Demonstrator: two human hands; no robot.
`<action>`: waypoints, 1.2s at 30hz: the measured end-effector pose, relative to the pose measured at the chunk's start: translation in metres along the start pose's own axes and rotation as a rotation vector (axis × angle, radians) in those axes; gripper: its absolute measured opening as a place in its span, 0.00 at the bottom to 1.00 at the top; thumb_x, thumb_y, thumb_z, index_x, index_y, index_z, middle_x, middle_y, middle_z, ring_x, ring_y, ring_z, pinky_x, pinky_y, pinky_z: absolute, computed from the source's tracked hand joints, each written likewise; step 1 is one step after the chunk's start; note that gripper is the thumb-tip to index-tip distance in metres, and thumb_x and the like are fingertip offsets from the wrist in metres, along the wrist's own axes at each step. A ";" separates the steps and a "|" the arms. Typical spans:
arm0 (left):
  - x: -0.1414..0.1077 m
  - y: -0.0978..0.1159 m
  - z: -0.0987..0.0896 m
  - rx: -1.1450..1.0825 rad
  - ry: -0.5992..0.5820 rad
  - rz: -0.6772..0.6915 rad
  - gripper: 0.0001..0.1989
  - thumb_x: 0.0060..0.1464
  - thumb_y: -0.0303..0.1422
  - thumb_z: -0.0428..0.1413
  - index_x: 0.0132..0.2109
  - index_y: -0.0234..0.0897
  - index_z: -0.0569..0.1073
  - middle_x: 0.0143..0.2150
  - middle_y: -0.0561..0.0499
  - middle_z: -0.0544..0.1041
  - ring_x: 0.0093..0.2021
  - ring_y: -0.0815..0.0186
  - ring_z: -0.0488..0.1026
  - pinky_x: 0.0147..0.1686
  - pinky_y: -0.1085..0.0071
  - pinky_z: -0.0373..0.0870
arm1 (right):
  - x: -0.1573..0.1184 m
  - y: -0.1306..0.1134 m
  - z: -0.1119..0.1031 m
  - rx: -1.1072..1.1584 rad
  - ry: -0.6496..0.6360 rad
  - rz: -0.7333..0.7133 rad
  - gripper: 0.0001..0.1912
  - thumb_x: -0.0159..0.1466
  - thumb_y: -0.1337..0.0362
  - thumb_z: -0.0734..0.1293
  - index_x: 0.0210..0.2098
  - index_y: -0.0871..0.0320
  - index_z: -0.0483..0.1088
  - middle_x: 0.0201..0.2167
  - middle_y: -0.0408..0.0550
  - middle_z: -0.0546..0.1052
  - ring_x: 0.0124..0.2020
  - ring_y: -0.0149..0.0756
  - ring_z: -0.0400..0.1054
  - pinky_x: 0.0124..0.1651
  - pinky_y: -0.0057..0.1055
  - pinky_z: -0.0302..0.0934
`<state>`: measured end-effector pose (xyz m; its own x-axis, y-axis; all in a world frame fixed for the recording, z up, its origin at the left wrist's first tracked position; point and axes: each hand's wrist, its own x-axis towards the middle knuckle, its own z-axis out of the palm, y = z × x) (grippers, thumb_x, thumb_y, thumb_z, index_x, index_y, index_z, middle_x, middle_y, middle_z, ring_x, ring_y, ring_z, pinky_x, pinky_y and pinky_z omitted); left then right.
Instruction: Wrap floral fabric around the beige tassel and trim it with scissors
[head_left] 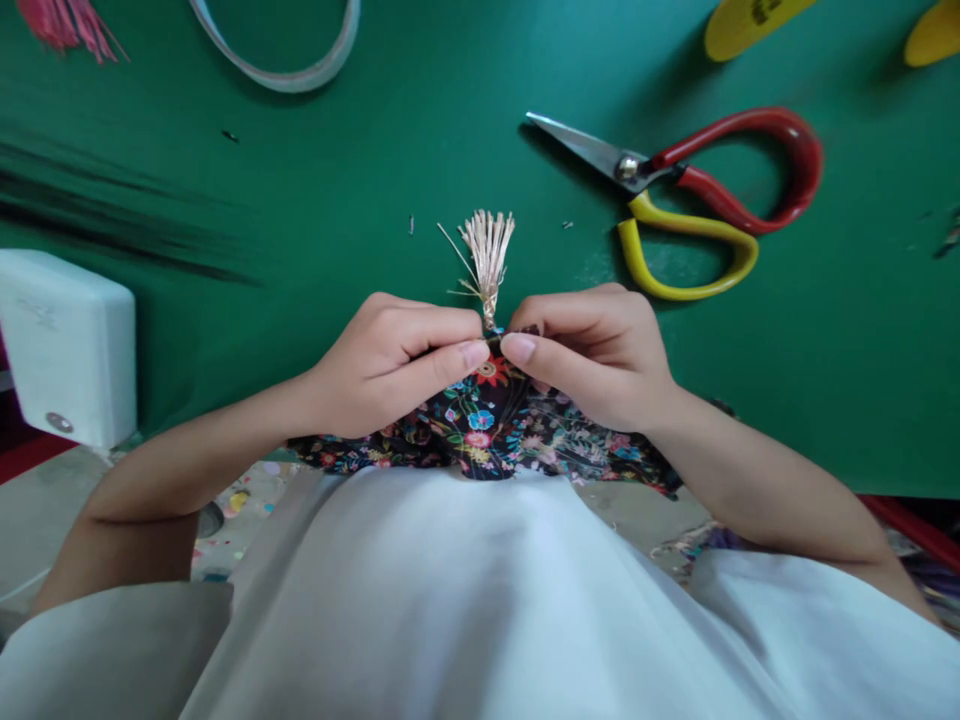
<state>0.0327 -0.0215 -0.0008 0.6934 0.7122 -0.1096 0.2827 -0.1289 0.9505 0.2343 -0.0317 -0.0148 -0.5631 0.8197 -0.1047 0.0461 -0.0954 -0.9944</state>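
Observation:
A black fabric with a colourful flower print (480,420) hangs over the near edge of the green table, gathered between both hands. My left hand (397,360) pinches its upper edge between thumb and forefinger. Close beside it, my right hand (596,350) pinches the same edge, thumb on top. A cream straw-like tassel (489,250) stands out from the cloth between the fingertips, its strands fanned away from me. How the tassel joins the cloth is hidden by the fingers.
Scissors with one red and one yellow handle (637,170) lie open at the right on the green table (337,200). A white box-shaped object (67,340) stands at the left edge. A pale band loop (300,80), pink tassel (64,22) and yellow objects (750,22) lie farther back.

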 end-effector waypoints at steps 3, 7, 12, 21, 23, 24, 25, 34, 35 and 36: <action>0.001 -0.003 0.002 0.022 -0.027 0.063 0.17 0.63 0.29 0.49 0.25 0.35 0.60 0.20 0.58 0.56 0.21 0.78 0.52 0.24 0.77 0.53 | 0.000 0.000 0.000 -0.052 -0.035 -0.029 0.22 0.68 0.56 0.64 0.21 0.62 0.63 0.16 0.34 0.58 0.19 0.17 0.48 0.21 0.21 0.44; 0.001 -0.006 0.006 0.023 -0.051 0.100 0.15 0.63 0.31 0.49 0.26 0.36 0.62 0.21 0.58 0.59 0.22 0.76 0.58 0.24 0.76 0.56 | 0.000 0.000 0.000 -0.138 -0.029 -0.044 0.24 0.69 0.55 0.62 0.20 0.62 0.62 0.16 0.35 0.58 0.19 0.18 0.48 0.22 0.21 0.45; 0.000 -0.007 0.008 0.036 -0.017 0.116 0.17 0.64 0.33 0.49 0.25 0.36 0.62 0.20 0.58 0.59 0.21 0.76 0.58 0.23 0.76 0.55 | 0.001 0.000 0.002 -0.116 0.017 -0.072 0.24 0.68 0.54 0.63 0.20 0.62 0.63 0.16 0.35 0.59 0.19 0.18 0.49 0.22 0.21 0.46; 0.001 -0.004 0.005 -0.112 0.155 -0.014 0.18 0.63 0.32 0.50 0.25 0.36 0.58 0.21 0.58 0.55 0.21 0.77 0.53 0.22 0.76 0.55 | 0.000 0.002 0.000 0.025 -0.015 0.016 0.25 0.67 0.54 0.65 0.18 0.61 0.60 0.15 0.36 0.53 0.19 0.19 0.46 0.20 0.23 0.42; 0.001 -0.005 0.007 -0.149 0.205 -0.032 0.18 0.63 0.32 0.50 0.25 0.37 0.57 0.21 0.57 0.53 0.22 0.76 0.53 0.22 0.75 0.54 | -0.001 0.002 0.001 0.017 0.002 0.006 0.26 0.68 0.56 0.64 0.17 0.61 0.58 0.15 0.36 0.53 0.19 0.19 0.46 0.21 0.24 0.41; 0.000 -0.005 0.007 -0.151 0.198 -0.036 0.18 0.63 0.34 0.50 0.25 0.37 0.58 0.21 0.57 0.53 0.22 0.76 0.52 0.22 0.75 0.54 | -0.001 0.003 0.001 0.012 0.013 -0.006 0.26 0.69 0.57 0.63 0.17 0.61 0.58 0.15 0.36 0.53 0.19 0.19 0.46 0.21 0.24 0.41; 0.000 -0.006 0.007 -0.141 0.172 -0.037 0.18 0.63 0.35 0.51 0.25 0.37 0.59 0.21 0.57 0.55 0.22 0.75 0.53 0.21 0.74 0.54 | -0.002 0.003 0.001 0.003 0.021 -0.022 0.26 0.69 0.57 0.62 0.17 0.61 0.58 0.15 0.36 0.53 0.19 0.19 0.46 0.21 0.24 0.41; -0.003 -0.008 0.007 -0.092 -0.006 -0.043 0.21 0.62 0.36 0.50 0.22 0.36 0.57 0.17 0.57 0.56 0.19 0.75 0.54 0.20 0.72 0.52 | -0.001 0.006 0.004 -0.105 -0.018 -0.089 0.26 0.69 0.53 0.61 0.19 0.60 0.59 0.16 0.36 0.56 0.20 0.20 0.48 0.24 0.24 0.46; -0.004 -0.007 0.008 -0.120 0.001 -0.061 0.20 0.61 0.35 0.51 0.22 0.36 0.57 0.18 0.57 0.56 0.20 0.76 0.53 0.20 0.73 0.51 | -0.001 0.005 0.004 -0.109 -0.025 -0.081 0.26 0.70 0.52 0.61 0.20 0.60 0.59 0.17 0.36 0.56 0.20 0.21 0.48 0.24 0.24 0.46; -0.004 -0.007 0.009 -0.145 0.012 -0.080 0.20 0.60 0.33 0.51 0.21 0.36 0.56 0.18 0.57 0.55 0.19 0.76 0.52 0.19 0.74 0.51 | 0.000 0.005 0.005 -0.115 -0.030 -0.072 0.26 0.70 0.52 0.60 0.20 0.60 0.59 0.17 0.36 0.56 0.20 0.21 0.48 0.24 0.23 0.47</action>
<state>0.0341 -0.0297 -0.0101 0.6647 0.7242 -0.1838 0.2374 0.0286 0.9710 0.2309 -0.0350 -0.0197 -0.5926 0.8048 -0.0341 0.0979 0.0299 -0.9947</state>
